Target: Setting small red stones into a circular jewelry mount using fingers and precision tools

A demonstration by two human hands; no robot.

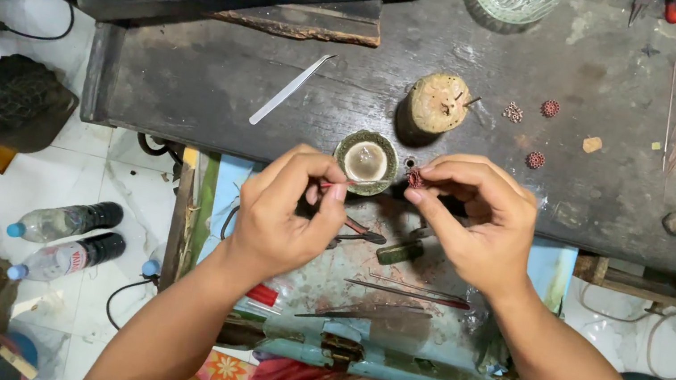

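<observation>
Right hand (478, 217) pinches a small red bead cluster (415, 178) in its fingers above the tabletop (590, 194) edge, left hand (285, 209) pinching a thin red-tipped tool (337, 184) toward it, beside a small dish (366, 161).

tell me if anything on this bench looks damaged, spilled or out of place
Nothing looks spilled or broken. The dark bench top is worn and stained. Three small beaded pieces and thin wires lie loose on it. The right hand pinches a similar reddish piece; the left hand holds a thin tool.
</observation>
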